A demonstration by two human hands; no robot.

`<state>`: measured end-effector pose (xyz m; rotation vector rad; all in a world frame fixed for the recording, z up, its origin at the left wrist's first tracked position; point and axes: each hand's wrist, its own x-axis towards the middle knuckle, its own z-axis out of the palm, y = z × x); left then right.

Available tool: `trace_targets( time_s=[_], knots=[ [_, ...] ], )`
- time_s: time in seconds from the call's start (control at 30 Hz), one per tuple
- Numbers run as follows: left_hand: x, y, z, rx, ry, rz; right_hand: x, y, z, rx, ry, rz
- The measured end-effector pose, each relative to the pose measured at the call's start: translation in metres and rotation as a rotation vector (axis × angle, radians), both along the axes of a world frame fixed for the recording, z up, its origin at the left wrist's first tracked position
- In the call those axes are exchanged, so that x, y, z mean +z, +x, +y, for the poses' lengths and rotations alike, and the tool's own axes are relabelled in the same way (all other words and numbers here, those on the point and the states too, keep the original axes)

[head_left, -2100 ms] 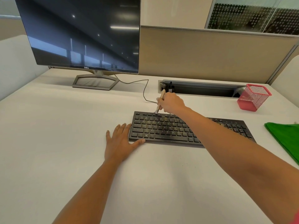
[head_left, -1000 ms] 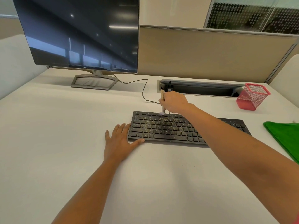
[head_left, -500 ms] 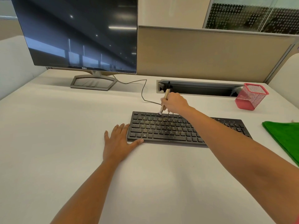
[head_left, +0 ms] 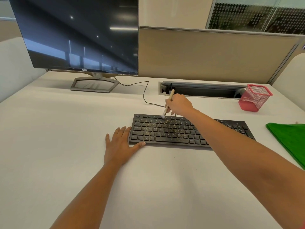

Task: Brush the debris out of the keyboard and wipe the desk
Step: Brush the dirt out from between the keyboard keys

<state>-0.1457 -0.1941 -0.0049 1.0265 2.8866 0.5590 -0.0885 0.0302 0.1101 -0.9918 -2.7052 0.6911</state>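
A black keyboard (head_left: 158, 131) lies on the white desk (head_left: 66, 146), its middle keys speckled with yellowish debris (head_left: 171, 128). My right hand (head_left: 179, 104) grips a small wooden-handled brush (head_left: 168, 103), whose pale bristle tip touches the keyboard's top key row. My right forearm crosses over the keyboard's right half and hides part of it. My left hand (head_left: 120, 146) lies flat on the desk with straight fingers, its thumb against the keyboard's front left corner. A green cloth (head_left: 290, 139) lies at the desk's right edge.
A dark monitor (head_left: 79, 35) on a grey stand (head_left: 94, 84) occupies the back left; a thin cable (head_left: 145, 95) runs from it to the keyboard. A cable tray slot (head_left: 201, 90) and a red mesh pen cup (head_left: 254, 98) sit at the back right, before a beige partition.
The brush tip has flicked back and forth over the top key row, now tilted leftward again. My left hand has stayed put.
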Motion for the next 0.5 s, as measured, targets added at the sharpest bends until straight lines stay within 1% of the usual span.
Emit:
trace_targets(
  time_s=[0.1, 0.27, 0.4, 0.5],
  knots=[
    [0.0, 0.0011, -0.0005, 0.003, -0.005, 0.014, 0.0036, 0.0019, 0.0014, -0.012, 0.091, -0.041],
    [0.0004, 0.0015, 0.0007, 0.003, -0.003, 0.007, 0.0045, 0.002, 0.003, -0.025, 0.179, 0.066],
    [0.0006, 0.0017, -0.0001, 0.003, 0.005, 0.003, -0.0028, 0.0032, -0.0021, 0.043, 0.207, -0.018],
    [0.0, 0.0013, -0.0002, 0.005, -0.005, 0.002, 0.0, 0.0035, -0.0034, 0.052, 0.202, -0.051]
  ],
)
